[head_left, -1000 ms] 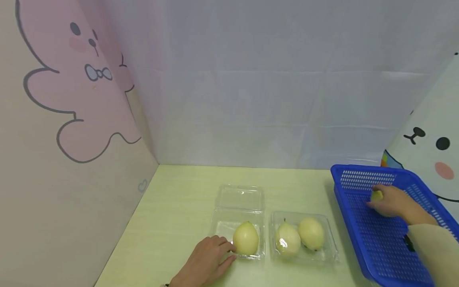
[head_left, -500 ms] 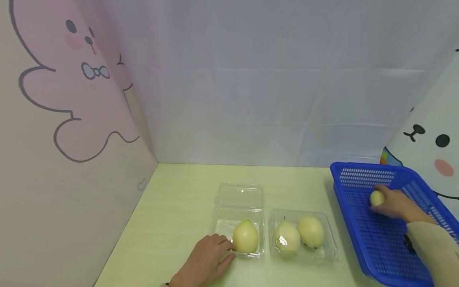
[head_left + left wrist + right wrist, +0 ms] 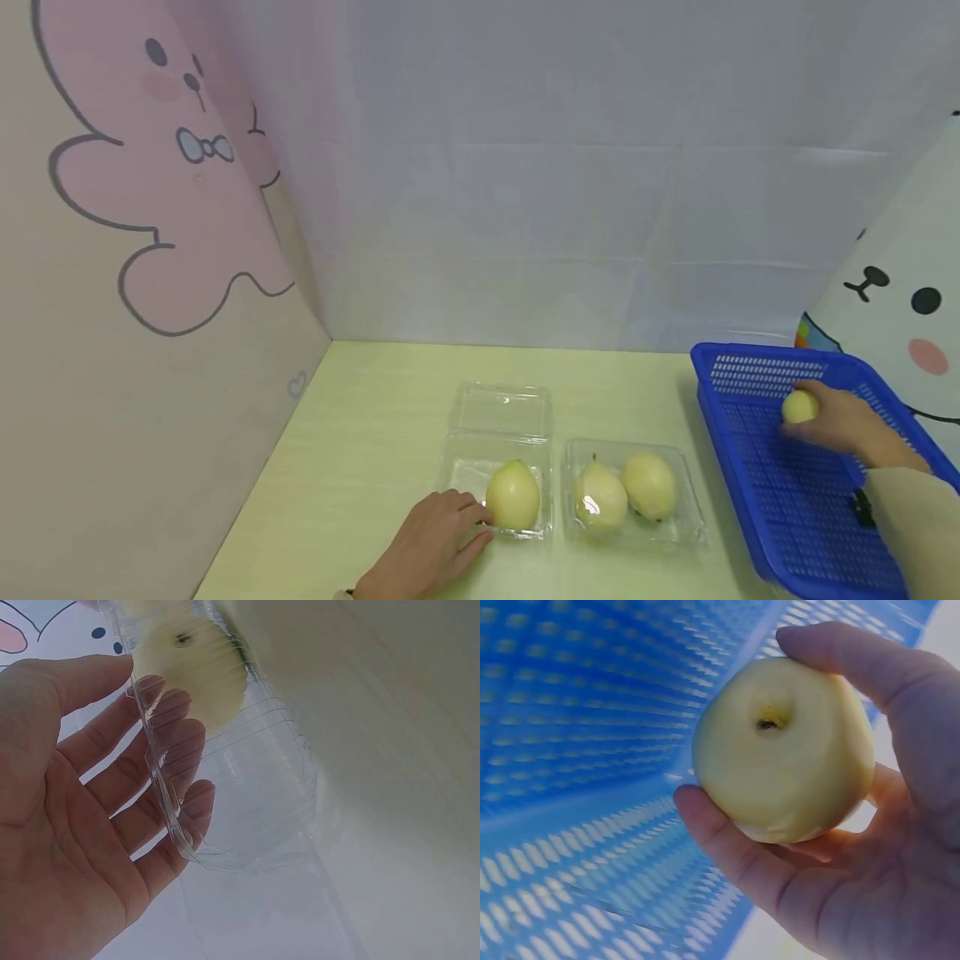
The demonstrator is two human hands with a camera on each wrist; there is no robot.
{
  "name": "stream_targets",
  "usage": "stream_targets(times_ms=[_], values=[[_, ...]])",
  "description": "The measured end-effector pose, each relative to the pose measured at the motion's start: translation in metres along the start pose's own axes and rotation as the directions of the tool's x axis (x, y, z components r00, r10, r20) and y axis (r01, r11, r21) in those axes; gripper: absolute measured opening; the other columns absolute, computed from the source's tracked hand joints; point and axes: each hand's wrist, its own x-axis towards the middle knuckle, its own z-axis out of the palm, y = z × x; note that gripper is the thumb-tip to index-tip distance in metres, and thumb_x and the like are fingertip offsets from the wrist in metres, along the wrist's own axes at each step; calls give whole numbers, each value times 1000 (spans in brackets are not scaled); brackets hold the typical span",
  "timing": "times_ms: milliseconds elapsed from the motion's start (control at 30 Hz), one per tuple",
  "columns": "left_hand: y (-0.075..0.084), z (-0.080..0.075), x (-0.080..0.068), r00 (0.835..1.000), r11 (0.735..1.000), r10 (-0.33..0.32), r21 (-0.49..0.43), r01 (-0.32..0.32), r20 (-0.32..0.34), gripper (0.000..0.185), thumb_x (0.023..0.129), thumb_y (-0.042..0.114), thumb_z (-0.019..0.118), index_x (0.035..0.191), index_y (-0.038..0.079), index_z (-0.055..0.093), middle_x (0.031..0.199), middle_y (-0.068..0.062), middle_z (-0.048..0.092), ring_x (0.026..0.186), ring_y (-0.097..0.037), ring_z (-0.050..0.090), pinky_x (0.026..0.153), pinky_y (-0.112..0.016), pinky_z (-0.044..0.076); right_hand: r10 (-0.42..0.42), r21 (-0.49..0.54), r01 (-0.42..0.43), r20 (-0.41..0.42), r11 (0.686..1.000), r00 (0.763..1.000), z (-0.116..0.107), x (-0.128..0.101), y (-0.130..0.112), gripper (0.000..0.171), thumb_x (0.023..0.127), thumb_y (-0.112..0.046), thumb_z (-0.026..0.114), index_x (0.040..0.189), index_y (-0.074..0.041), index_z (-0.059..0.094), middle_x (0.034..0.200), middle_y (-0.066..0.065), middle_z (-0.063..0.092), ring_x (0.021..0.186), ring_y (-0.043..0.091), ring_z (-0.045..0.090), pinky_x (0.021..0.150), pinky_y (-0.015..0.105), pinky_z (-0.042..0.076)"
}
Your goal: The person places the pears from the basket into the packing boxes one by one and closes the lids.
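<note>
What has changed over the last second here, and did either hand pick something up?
The right hand already gripped a pear in the blue basket; it has lifted the pear slightly, so more of it shows. Unchanged: the left hand rests against the open clear box with one pear, and the second clear box holds two pears.

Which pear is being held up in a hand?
The pear over the blue basket, held by the right hand. The other three lie in clear trays.

Left hand [image 3: 427, 546] flat, fingers straight, right hand [image 3: 843, 421] fingers curled
</note>
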Motion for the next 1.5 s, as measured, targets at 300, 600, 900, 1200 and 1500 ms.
stream_targets(times_ms=[300,600,900,1200,1500], values=[[0,1,2,1000,1000,-4,-7,4,-7,7,93,27,82,97,22,80,91,13,74,82,-3,65,70,-20,52,-82,-15,81,-84,997,993,-31,-7,-54,90,86,-34,84,144,19,39,118,48,57,93,55,62,65,56,55],[1,2,2,1000,1000,7,-14,-7,-3,7,93,28,83,97,23,79,91,12,74,81,-2,64,69,-19,50,-249,71,255,-86,964,965,-37,-23,-144,87,89,-33,85,152,10,44,122,32,67,90,32,67,64,38,51],[0,3,3,1000,1000,-9,-11,10,20,7,95,28,80,99,21,80,93,11,75,82,-4,65,69,-20,51,-411,132,418,-79,899,908,-17,-29,-224,81,84,-38,89,148,0,56,118,20,70,95,28,64,68,36,53],[-1,4,1,996,998,58,0,-58,-69,11,88,28,87,94,23,78,89,14,72,80,-3,64,68,-19,49,-523,222,511,-3,831,852,30,-30,-289,74,82,-41,86,144,-9,61,118,11,69,94,17,61,73,33,54],[-6,-3,2,988,999,40,-22,-44,-149,15,81,22,92,86,25,77,86,17,72,78,-1,63,69,-17,46,-631,347,569,93,745,770,66,-46,-348,70,83,-40,85,144,-16,62,124,4,66,95,12,60,73,27,54]])
